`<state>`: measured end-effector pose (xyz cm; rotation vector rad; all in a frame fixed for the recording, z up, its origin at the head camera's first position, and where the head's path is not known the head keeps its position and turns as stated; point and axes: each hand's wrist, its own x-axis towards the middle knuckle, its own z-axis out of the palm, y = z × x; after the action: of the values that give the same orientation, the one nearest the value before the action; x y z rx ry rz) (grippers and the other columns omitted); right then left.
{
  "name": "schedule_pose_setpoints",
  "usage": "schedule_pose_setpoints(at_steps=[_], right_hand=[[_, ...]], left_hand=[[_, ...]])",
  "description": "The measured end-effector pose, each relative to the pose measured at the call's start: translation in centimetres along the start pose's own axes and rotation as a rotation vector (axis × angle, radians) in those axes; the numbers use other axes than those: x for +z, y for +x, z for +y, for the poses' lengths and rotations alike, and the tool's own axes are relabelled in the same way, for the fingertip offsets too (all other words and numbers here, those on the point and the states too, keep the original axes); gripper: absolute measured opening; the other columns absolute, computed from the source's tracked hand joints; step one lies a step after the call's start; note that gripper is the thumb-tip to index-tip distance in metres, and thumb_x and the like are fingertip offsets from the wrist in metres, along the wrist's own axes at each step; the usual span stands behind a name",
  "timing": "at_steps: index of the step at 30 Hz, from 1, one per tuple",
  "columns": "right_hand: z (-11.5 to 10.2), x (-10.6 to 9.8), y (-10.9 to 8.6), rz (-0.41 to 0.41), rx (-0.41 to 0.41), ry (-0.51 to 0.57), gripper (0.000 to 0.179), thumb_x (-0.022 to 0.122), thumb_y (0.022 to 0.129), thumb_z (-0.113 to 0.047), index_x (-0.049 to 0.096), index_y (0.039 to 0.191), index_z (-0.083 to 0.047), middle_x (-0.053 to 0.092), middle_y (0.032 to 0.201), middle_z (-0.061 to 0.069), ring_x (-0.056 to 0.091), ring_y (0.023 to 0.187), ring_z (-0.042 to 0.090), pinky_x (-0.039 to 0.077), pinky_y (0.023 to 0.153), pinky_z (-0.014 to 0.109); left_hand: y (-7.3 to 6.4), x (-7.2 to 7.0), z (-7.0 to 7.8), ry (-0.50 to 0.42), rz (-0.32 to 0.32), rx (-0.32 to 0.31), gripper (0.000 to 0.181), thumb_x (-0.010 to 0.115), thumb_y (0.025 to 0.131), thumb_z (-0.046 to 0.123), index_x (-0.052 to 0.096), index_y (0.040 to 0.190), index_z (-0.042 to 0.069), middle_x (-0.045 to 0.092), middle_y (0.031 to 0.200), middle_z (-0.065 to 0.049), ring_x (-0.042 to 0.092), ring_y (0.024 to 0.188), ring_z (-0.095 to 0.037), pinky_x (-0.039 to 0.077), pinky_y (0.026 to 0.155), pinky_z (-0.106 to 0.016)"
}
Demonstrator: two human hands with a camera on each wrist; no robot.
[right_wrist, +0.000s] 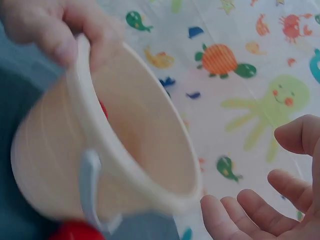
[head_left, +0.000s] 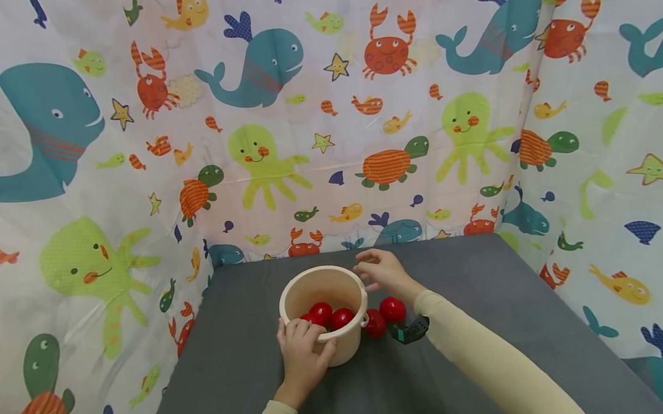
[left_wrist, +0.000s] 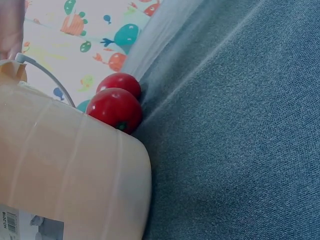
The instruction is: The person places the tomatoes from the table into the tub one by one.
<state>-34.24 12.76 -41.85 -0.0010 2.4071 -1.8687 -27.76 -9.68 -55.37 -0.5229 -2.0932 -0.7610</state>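
Observation:
A cream plastic bucket [head_left: 344,350] stands on the dark table, with several red tomatoes [head_left: 342,318] inside. My left hand [head_left: 304,353] grips its near rim, fingers over the edge and thumb outside, also seen in the right wrist view. Beyond the bucket's right side, my right hand [head_left: 387,272] is held beside the rim. The right wrist view shows this hand's fingers [right_wrist: 255,215] loosely bent with nothing in them. Two more tomatoes [left_wrist: 115,110] lie on the table against the bucket's right side, below the right wrist.
A grey-blue cloth [head_left: 452,373] covers the table. Behind and at both sides hangs a white curtain [head_left: 310,226] printed with sea animals. The bucket's thin handle [right_wrist: 90,185] hangs at its side. A dark watch [head_left: 412,330] is on the right wrist.

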Motion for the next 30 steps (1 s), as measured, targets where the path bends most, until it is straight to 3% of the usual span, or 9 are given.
schedule_pose_setpoints(at_steps=[8, 14, 21, 30], right_hand=[[2.1, -7.2, -1.1, 0.021, -0.012, -0.066, 0.045, 0.059, 0.1, -0.024, 0.055, 0.137, -0.001, 0.062, 0.136, 0.026, 0.067, 0.111, 0.033, 0.062, 0.085, 0.048], [4.6, -10.6, -2.4, 0.066, 0.028, -0.063, 0.047, 0.056, 0.102, -0.027, 0.051, 0.141, 0.0, 0.059, 0.139, 0.027, 0.067, 0.111, 0.032, 0.06, 0.09, 0.05], [8.0, -12.0, -3.4, 0.081, 0.066, -0.062, 0.049, 0.053, 0.104, -0.026, 0.048, 0.143, 0.003, 0.057, 0.141, 0.029, 0.069, 0.108, 0.029, 0.062, 0.087, 0.047], [11.3, -11.9, -3.1, 0.112, 0.111, -0.042, 0.052, 0.053, 0.103, -0.029, 0.047, 0.144, 0.002, 0.057, 0.142, 0.027, 0.069, 0.11, 0.03, 0.062, 0.085, 0.046]], left_hand=[[-0.1, 0.4, -0.2, 0.009, 0.035, 0.029, 0.014, 0.074, 0.074, 0.03, 0.068, 0.078, 0.017, 0.064, 0.081, -0.001, 0.055, 0.092, -0.025, 0.026, 0.1, -0.081], [0.0, 0.4, -0.1, 0.006, 0.032, 0.023, 0.014, 0.074, 0.075, 0.03, 0.069, 0.079, 0.017, 0.064, 0.081, -0.002, 0.055, 0.092, -0.025, 0.026, 0.101, -0.082], [0.0, 0.1, -0.2, -0.003, 0.019, 0.011, 0.013, 0.075, 0.075, 0.031, 0.069, 0.079, 0.02, 0.065, 0.081, -0.001, 0.055, 0.094, -0.024, 0.024, 0.104, -0.081], [0.0, 0.4, -0.4, -0.015, 0.04, 0.029, 0.013, 0.075, 0.074, 0.029, 0.068, 0.079, 0.018, 0.064, 0.081, 0.0, 0.055, 0.093, -0.024, 0.025, 0.102, -0.081]])
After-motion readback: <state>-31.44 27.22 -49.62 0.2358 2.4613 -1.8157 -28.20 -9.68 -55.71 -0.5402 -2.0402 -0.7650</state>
